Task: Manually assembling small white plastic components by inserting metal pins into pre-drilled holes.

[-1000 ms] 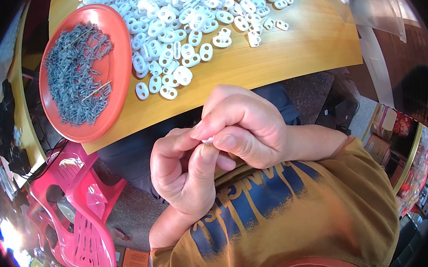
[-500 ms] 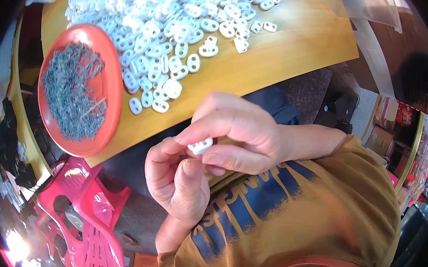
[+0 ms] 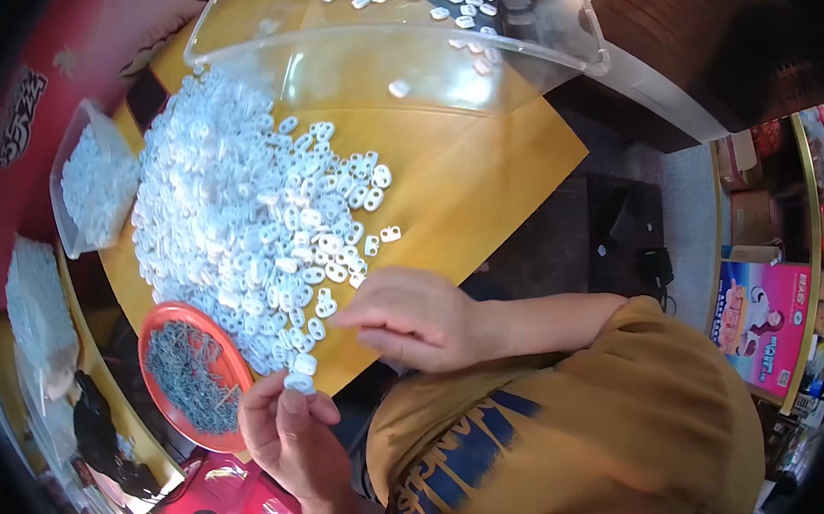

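Observation:
A small white oval plastic piece (image 3: 298, 382) is pinched between the thumb and fingers of my left hand (image 3: 296, 437), beside the table's near edge. Another white piece shows just above it. My right hand (image 3: 416, 319) is apart from the left, palm down, its fingers stretched toward the near right side of a big heap of white two-hole plastic pieces (image 3: 227, 203). Nothing shows between its fingers and thumb, though its far fingers are hidden. Left of my left hand stands an orange-red plate (image 3: 239, 365) holding many thin grey metal nails or pins (image 3: 191, 377).
A large clear plastic bin (image 3: 339, 38) with scattered white pieces stands at the far side of the yellow table (image 3: 484, 195). At the left is a clear tub (image 3: 63, 219) of white pieces (image 3: 96, 183). A pink plastic chair (image 3: 248, 507) is below the plate.
My hands, which were together around a white piece, have separated. The right reaches toward the heap; the left is near the plate, holding a piece. The view has swung, showing more of the table.

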A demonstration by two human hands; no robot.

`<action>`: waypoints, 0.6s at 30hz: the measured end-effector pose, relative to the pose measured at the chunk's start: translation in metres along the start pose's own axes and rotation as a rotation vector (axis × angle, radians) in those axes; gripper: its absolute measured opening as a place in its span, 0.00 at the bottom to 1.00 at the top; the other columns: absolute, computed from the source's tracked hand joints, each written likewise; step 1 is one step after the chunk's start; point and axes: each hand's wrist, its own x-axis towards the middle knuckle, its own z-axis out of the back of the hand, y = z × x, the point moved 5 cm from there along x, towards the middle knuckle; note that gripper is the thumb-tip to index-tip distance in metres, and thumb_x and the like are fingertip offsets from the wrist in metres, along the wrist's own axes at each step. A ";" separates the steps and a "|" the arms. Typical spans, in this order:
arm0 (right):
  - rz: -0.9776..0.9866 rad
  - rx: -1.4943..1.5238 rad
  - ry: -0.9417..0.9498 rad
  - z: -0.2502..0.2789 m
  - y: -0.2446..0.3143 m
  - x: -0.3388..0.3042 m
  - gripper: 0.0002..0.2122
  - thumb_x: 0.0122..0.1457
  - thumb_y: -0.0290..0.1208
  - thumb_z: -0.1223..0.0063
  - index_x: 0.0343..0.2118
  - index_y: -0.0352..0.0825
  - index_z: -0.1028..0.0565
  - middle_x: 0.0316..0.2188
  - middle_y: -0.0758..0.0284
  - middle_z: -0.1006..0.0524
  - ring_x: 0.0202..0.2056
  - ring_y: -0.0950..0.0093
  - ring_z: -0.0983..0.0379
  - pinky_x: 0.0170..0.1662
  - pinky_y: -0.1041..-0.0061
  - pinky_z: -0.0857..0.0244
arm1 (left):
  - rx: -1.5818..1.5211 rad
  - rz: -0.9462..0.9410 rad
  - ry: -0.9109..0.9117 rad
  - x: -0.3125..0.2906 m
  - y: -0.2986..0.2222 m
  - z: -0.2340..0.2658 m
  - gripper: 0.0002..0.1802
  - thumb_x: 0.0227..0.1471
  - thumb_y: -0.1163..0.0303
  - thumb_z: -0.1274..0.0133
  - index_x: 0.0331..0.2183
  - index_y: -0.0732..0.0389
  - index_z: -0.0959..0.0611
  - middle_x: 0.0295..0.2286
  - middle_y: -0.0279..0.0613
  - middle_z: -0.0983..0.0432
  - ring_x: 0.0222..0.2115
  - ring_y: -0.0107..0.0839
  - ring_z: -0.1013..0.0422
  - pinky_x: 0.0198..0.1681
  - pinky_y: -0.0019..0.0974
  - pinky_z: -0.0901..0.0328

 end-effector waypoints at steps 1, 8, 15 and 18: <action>0.000 -0.022 -0.045 0.010 -0.003 0.000 0.10 0.51 0.21 0.51 0.38 0.32 0.29 0.26 0.63 0.29 0.27 0.67 0.32 0.30 0.72 0.38 | 0.065 -0.021 0.001 0.008 -0.008 -0.010 0.07 0.48 0.77 0.55 0.33 0.68 0.29 0.14 0.35 0.35 0.13 0.21 0.39 0.17 0.23 0.41; -0.107 -0.094 -0.058 0.037 -0.028 -0.005 0.08 0.51 0.19 0.52 0.35 0.31 0.28 0.24 0.64 0.30 0.26 0.69 0.33 0.28 0.74 0.40 | 0.102 -0.440 0.443 0.107 -0.107 -0.130 0.19 0.52 0.72 0.54 0.46 0.67 0.31 0.35 0.42 0.27 0.29 0.21 0.31 0.32 0.24 0.36; -0.090 -0.064 -0.072 0.042 -0.032 -0.008 0.08 0.50 0.18 0.51 0.35 0.29 0.28 0.25 0.65 0.28 0.24 0.71 0.34 0.27 0.77 0.40 | 0.293 -0.580 0.316 0.103 -0.102 -0.124 0.17 0.52 0.73 0.57 0.44 0.69 0.28 0.34 0.42 0.27 0.23 0.20 0.35 0.30 0.22 0.39; -0.021 -0.089 -0.181 0.049 -0.033 -0.014 0.10 0.49 0.18 0.51 0.36 0.28 0.28 0.25 0.64 0.28 0.24 0.71 0.34 0.28 0.78 0.40 | 0.420 -0.334 0.116 0.072 -0.045 -0.084 0.12 0.47 0.79 0.54 0.36 0.70 0.25 0.26 0.45 0.26 0.16 0.21 0.36 0.21 0.21 0.40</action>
